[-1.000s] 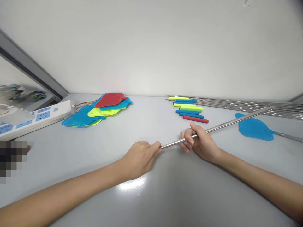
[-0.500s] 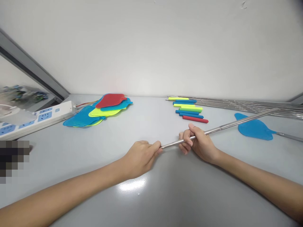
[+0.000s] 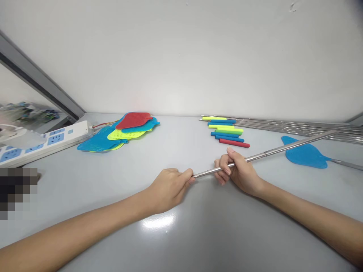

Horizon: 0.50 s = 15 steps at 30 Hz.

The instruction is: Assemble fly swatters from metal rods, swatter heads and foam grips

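A silver telescopic rod (image 3: 289, 146) slants across the view, rising to the right, with its sections drawn out. Its thin end disappears into my left hand (image 3: 172, 189), whose fingers are closed around it and hide the tip. Farther along, my right hand (image 3: 236, 170) grips the rod with curled fingers, thumb on top. Beyond the right hand, the rod's thick end passes over a blue fly swatter head (image 3: 306, 153) that lies on the table (image 3: 204, 234) with a metal rod attached.
Swatter heads in red (image 3: 134, 120), blue (image 3: 98, 139) and yellow overlap at the back left. Several coloured handle sleeves, a red one (image 3: 234, 143) nearest, lie at the back centre. Metal rods (image 3: 283, 126) run along the wall. A white power strip (image 3: 62, 141) sits left.
My hands hold the same places on the rod with almost no movement. The view has shifted very slightly.
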### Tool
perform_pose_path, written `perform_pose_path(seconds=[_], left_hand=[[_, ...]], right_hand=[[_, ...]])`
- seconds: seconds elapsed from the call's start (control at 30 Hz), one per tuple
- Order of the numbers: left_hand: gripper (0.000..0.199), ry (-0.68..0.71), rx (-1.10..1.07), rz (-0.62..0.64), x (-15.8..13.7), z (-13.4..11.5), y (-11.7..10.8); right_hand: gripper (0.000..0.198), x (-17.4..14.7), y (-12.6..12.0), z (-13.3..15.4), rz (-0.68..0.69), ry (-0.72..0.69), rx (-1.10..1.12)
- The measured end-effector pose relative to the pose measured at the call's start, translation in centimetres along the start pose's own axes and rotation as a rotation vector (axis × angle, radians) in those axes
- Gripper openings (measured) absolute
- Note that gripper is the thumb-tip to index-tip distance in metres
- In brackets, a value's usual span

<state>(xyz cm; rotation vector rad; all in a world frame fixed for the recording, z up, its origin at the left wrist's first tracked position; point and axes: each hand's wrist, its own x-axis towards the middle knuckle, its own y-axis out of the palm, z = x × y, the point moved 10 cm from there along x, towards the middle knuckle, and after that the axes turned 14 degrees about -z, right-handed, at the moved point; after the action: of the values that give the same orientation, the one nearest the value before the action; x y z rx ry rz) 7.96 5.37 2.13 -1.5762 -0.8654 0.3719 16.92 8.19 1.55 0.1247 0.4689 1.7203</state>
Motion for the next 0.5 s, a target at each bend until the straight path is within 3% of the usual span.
perform_pose_path(seconds=[0.5], left_hand=[[0.025, 0.025, -0.026, 0.01, -0.03, -0.26, -0.03]], right_hand=[[0.05, -0.3, 0.42, -0.27, 0.047, -0.045, -0.017]])
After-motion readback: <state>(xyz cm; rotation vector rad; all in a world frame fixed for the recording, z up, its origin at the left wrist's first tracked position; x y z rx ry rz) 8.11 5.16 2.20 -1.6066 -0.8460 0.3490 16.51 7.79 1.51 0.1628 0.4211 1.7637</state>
